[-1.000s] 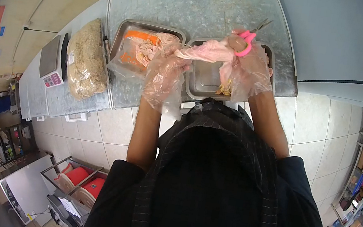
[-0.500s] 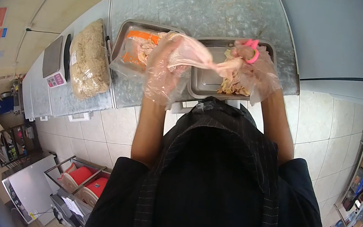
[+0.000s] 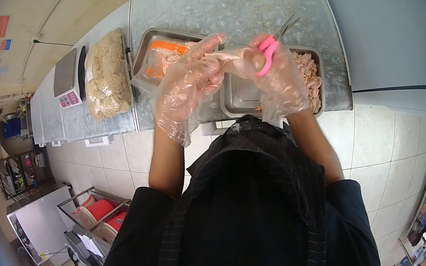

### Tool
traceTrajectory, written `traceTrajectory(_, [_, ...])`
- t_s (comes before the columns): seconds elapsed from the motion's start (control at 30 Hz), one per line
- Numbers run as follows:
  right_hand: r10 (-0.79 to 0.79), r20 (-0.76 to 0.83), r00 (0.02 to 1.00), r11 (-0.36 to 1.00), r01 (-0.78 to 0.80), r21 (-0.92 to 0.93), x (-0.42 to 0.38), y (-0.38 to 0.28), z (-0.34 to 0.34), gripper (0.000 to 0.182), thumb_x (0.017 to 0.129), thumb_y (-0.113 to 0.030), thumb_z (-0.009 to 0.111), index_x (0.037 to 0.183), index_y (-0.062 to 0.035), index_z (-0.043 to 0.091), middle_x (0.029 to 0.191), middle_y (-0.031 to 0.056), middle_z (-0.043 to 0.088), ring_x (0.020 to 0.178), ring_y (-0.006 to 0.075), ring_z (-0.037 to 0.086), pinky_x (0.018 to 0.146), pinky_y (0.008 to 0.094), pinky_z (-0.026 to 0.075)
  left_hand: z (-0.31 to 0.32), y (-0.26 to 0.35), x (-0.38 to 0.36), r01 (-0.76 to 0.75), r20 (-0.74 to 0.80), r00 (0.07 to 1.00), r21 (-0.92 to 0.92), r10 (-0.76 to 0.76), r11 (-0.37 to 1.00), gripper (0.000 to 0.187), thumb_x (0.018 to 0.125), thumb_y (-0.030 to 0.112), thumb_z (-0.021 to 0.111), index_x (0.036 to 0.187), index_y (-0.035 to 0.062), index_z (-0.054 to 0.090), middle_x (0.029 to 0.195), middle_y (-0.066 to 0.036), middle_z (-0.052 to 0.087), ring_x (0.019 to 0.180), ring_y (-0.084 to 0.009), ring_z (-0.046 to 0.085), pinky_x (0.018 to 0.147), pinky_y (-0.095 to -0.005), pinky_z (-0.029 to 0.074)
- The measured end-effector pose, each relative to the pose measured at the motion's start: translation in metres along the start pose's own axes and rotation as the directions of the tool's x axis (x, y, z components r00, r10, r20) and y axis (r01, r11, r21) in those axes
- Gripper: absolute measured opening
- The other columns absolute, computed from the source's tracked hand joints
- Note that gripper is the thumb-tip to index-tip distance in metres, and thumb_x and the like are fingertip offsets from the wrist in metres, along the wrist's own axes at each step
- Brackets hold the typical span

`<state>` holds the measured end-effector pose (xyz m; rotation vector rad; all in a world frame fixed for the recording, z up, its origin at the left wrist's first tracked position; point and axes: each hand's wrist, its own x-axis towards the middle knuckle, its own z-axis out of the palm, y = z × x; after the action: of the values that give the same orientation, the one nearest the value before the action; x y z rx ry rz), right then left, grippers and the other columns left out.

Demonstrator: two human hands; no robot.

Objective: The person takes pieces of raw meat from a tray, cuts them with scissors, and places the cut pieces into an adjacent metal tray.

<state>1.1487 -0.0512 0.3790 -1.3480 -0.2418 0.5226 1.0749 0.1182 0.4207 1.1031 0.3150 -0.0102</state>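
Observation:
Both my hands wear loose clear plastic gloves. My left hand is closed on one end of a pale piece of raw meat, beside the left tray. My right hand grips the meat's other end and also holds pink-handled scissors, blades pointing up and away. Beneath the hands, the right metal tray holds cut meat pieces along its right side. The left metal tray contains a clear and orange bag with pale meat.
A large clear bag of tan crumb-like material lies left of the trays. Beyond it stands a scale. The metal table extends behind the trays; a grey-blue surface rises at right.
My right hand has moved left, closer to my left hand, and the scissor blades now show. The meat is bunched between the hands. More cut pieces are visible in the right tray.

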Motion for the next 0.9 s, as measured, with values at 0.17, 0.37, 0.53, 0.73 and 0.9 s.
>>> traceTrajectory(0.17, [-0.056,0.0,0.998,0.989,0.056,0.136,0.015,0.015,-0.004,0.026,0.087,-0.027,0.066,0.101,-0.0067,0.057,0.083,-0.0021,0.055,0.072,0.0065,0.052,0.061,0.0215,0.044,-0.014,-0.008,0.011,0.071,-0.138,0.99,0.489,-0.003,0.869,0.037,0.085,0.02,0.068,0.113,-0.0028,0.061,0.082,-0.004,0.062,0.068,-0.0072,0.054,0.056,-0.0208,0.041])
traceTrajectory(0.37, [0.084,-0.015,0.996,0.982,-0.081,0.171,0.019,0.009,-0.004,0.024,0.088,-0.027,0.063,0.099,-0.0071,0.058,0.076,-0.0009,0.055,0.06,0.0064,0.051,0.048,0.0221,0.042,-0.041,-0.045,0.028,-0.199,0.097,0.946,0.926,0.309,0.32,0.037,0.092,0.034,0.059,0.111,0.0022,0.062,0.085,-0.004,0.065,0.081,-0.0119,0.061,0.066,-0.0258,0.048])
traceTrajectory(0.53, [0.146,0.039,0.989,0.983,-0.149,0.106,0.022,0.012,-0.008,0.02,0.089,-0.027,0.062,0.095,-0.0081,0.059,0.073,-0.0016,0.055,0.061,0.0061,0.051,0.049,0.0224,0.043,-0.028,-0.058,0.028,0.136,0.037,0.991,-0.277,-0.131,0.951,0.029,0.098,0.027,0.047,0.118,0.0055,0.053,0.106,-0.008,0.062,0.097,-0.0211,0.061,0.081,-0.0386,0.051])
traceTrajectory(0.73, [0.235,0.063,0.97,0.941,-0.243,0.236,0.023,0.028,-0.013,0.027,0.089,-0.026,0.064,0.106,-0.0063,0.058,0.091,-0.0013,0.059,0.077,0.0052,0.055,0.067,0.0202,0.047,-0.022,-0.057,0.029,0.032,0.08,0.997,-0.298,-0.009,0.954,0.03,0.096,0.024,0.052,0.117,0.0032,0.053,0.106,-0.007,0.062,0.096,-0.0214,0.061,0.078,-0.0322,0.052])
traceTrajectory(0.9, [0.275,-0.015,0.961,0.911,-0.256,0.324,0.019,0.019,-0.01,0.033,0.086,-0.03,0.065,0.105,-0.0032,0.059,0.087,0.0024,0.061,0.076,0.0098,0.057,0.061,0.0248,0.048,-0.016,-0.061,0.027,0.054,0.069,0.996,0.0,-0.054,0.999,0.027,0.093,0.018,0.057,0.114,0.0023,0.054,0.105,-0.009,0.06,0.094,-0.0179,0.06,0.079,-0.0309,0.051])
